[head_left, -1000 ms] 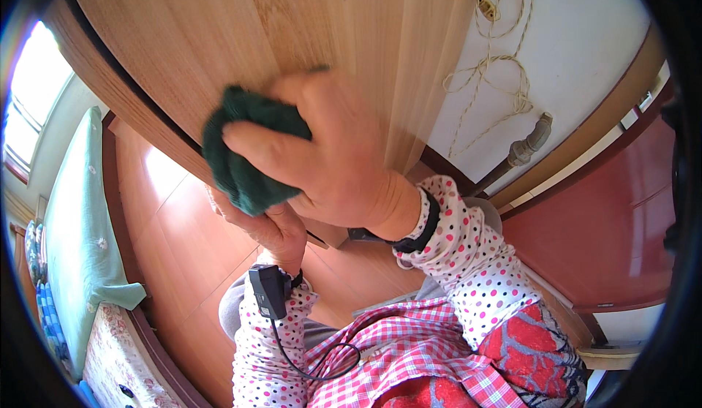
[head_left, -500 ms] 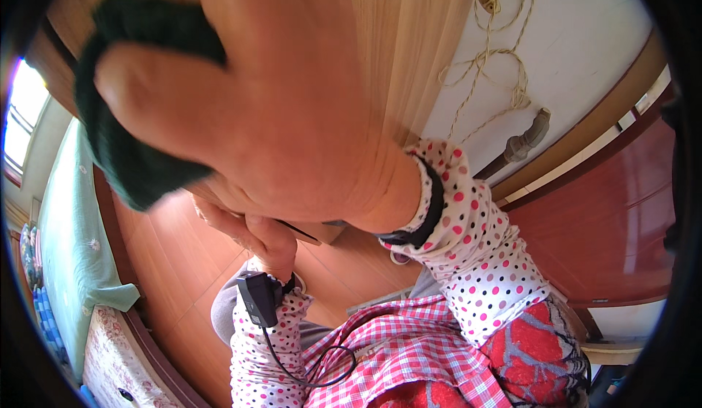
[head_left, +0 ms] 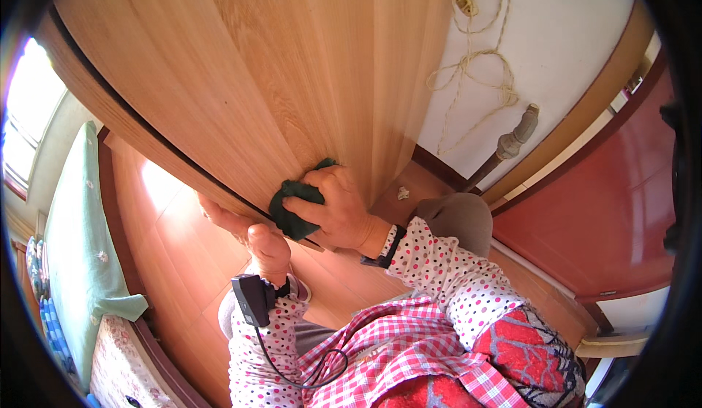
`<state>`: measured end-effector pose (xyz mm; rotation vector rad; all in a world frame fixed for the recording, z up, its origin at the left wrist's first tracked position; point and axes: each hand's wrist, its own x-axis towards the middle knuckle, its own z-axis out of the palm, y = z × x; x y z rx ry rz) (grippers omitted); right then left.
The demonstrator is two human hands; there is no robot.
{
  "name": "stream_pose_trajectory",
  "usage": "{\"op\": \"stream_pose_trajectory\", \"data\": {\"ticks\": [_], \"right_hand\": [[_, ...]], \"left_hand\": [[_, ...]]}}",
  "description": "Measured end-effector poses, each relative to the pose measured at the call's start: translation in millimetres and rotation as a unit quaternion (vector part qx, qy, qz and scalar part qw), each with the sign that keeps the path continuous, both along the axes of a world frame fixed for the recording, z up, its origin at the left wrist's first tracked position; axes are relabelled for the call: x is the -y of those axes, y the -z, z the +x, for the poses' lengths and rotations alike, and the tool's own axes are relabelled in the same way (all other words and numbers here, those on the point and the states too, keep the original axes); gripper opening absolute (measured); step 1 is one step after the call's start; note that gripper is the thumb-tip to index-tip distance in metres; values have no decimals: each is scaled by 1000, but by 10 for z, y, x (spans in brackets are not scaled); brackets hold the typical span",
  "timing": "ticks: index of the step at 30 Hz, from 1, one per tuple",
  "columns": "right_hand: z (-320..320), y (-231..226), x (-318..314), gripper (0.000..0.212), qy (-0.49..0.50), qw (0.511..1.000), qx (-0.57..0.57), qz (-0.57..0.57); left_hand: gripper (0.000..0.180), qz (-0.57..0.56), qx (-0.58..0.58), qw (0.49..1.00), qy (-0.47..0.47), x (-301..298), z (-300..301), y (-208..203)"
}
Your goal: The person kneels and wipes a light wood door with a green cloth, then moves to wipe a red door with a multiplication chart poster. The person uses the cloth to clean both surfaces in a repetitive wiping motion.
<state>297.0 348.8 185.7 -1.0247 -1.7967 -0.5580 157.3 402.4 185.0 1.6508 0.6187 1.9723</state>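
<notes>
My right hand (head_left: 335, 207) is closed on a dark green cloth (head_left: 294, 218), which it presses against the lower end of a tall light-brown wooden panel (head_left: 292, 79). Part of the cloth shows above the fingers as well. My left hand (head_left: 267, 251) is beside the panel's lower left edge, with the thumb apart and a finger stretched out along that edge. The panel hides some of its fingers. A small black box (head_left: 252, 300) with a cable is strapped at my left wrist.
To the right, a looped cord (head_left: 479, 68) hangs on the white wall above a grey pipe (head_left: 515, 134). A glossy dark-red surface (head_left: 585, 210) stands at far right. On the left are a pale green cover (head_left: 80, 240) and a bright window (head_left: 29, 108). Reddish tiles (head_left: 183, 284) cover the floor.
My right hand has moved with the cloth from high up, close to the camera, down to the panel's lower end. More of the panel now shows. My left hand is nearly where it was.
</notes>
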Motion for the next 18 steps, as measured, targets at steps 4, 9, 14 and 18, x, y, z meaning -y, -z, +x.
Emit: {"op": "stream_pose_trajectory", "data": {"ticks": [4,9,14,18], "right_hand": [[-74,-302,-32,47,-6,1000,-20,-7],[-314,-1176,-265,52,-40,988,-99,114],[-428,-1715,-562,44,13,943,-161,292],[-353,-1341,-566,42,7,947,-167,273]], "left_hand": [[110,-24,1,999,26,-18,19,40],[108,-21,5,998,60,-1,14,43],[108,-9,3,998,59,36,26,56],[108,-24,73,995,65,57,135,128]]}}
